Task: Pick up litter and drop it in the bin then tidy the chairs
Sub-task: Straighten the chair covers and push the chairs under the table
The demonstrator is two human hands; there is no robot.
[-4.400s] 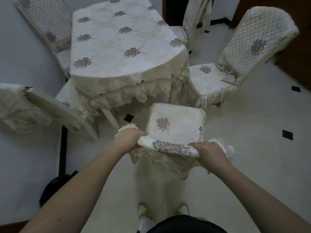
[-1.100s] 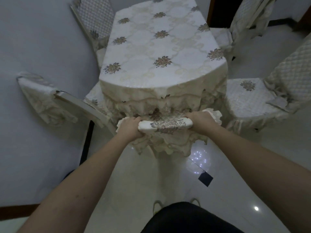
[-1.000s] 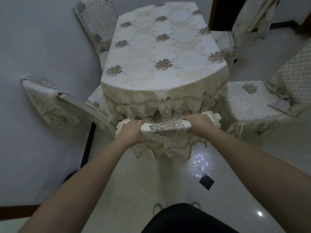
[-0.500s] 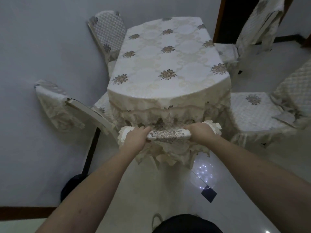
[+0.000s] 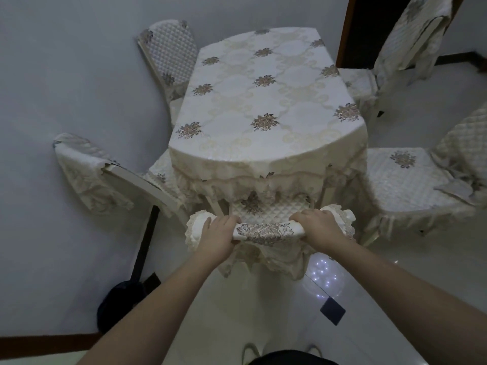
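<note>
Pale tiles (image 5: 266,320) framed the table (image 5: 263,101), where the left hand (image 5: 217,239) and right hand (image 5: 320,229) gripped a chair (image 5: 268,227) now pushed nearly beneath it; others awaited tidying.

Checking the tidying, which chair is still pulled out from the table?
The chair on the right: its whole seat shows beside the table, others sit tucked in.

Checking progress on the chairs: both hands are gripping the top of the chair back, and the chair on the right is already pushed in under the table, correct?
Not quite. The head view shows the chair on the right pulled out, its seat fully exposed beside the table. The rest holds: left hand and right hand grip the chair back.
</note>
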